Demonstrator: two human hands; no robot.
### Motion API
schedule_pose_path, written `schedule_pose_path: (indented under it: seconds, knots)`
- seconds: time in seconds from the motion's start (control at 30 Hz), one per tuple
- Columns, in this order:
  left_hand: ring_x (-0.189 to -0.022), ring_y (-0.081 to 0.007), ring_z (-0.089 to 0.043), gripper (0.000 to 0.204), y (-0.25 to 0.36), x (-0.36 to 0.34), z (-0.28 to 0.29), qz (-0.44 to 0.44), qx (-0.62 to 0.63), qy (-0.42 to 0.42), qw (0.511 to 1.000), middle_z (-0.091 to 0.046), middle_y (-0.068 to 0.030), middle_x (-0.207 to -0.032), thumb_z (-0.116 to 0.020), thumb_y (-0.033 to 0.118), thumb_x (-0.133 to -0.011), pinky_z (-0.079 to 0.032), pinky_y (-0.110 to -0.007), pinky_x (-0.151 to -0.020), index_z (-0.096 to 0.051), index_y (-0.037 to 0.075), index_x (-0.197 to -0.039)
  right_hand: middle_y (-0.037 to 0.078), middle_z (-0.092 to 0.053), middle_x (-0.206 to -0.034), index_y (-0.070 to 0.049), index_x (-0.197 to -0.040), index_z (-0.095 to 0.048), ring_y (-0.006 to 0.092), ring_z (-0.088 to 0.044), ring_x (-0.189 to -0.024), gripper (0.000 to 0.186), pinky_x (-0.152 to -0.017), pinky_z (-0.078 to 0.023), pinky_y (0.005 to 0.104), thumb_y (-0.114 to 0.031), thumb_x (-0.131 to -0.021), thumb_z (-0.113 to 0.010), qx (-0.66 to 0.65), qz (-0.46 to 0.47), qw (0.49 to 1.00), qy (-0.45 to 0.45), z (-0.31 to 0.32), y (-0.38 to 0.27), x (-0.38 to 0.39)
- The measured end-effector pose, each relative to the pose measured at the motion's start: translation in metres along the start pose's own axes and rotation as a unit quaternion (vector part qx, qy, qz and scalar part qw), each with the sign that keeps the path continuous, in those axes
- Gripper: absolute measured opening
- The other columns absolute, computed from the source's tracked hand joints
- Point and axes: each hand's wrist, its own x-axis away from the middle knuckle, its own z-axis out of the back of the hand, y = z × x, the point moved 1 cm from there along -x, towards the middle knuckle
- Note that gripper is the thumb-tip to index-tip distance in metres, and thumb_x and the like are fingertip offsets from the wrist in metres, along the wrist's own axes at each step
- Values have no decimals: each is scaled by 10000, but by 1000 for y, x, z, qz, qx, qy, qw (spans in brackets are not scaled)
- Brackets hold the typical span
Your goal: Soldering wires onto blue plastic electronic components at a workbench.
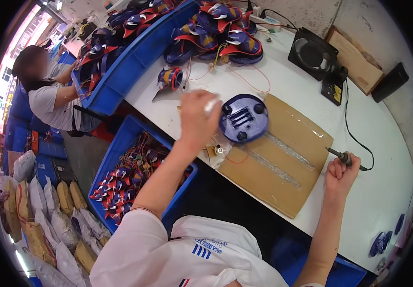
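Observation:
My right hand (339,174) is closed around the handle of a soldering iron (343,157), its tip pointing left over the right edge of a brown board (283,189). A round dark-blue plastic base (258,125) with black feet and slots lies on the board's far left part. Just left of that base hovers my left hand (198,119), slightly blurred. Its fingers are curled in, with something small and whitish at them that I cannot make out. Below this hand, a small pale round part (220,150) with a thin red wire sits at the board's edge.
Red and blue toy parts pile up at the back (237,40) and in a blue bin (96,179). A blue tray (134,62) stands far left, beside another person (55,98). A black fan (312,52) stands back right; the iron's cord (355,136) curves nearby.

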Motion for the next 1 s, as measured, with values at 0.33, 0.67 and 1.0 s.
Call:
schedule_pose_path:
  seconds: [0.33,0.67,1.0]
  knots:
    - [-1024,-367,-515,654,-47,-48,17,245,8,29,969,-529,-229,-1165,-625,453,-812,-347,-496,-940,-432,120,-1342,-64,-331,-464,-80,-701,-511,25,-186,-344,145,-351,-144,172,-123,-837,-537,-6,-9,1000,-8,-2,1,-2]
    - [-1142,-349,-398,772,58,1,-8,32,-94,-129,987,-362,-184,-1270,-749,418,-610,-284,-528,-899,-461,257,-1308,-56,-365,-469,-64,-732,-534,38,-199,-342,113,-356,-150,178,-126,-825,-550,1,-11,1000,16,-1,2,-2]
    - [-1276,-509,-260,908,-144,-58,18,173,-284,24,943,-195,-303,-1440,-668,601,-722,-244,-707,-943,-184,381,-1458,-56,-314,-490,-105,-726,-519,43,-159,-387,143,-401,-211,183,-183,-844,-535,62,-34,996,-60,-6,5,15]
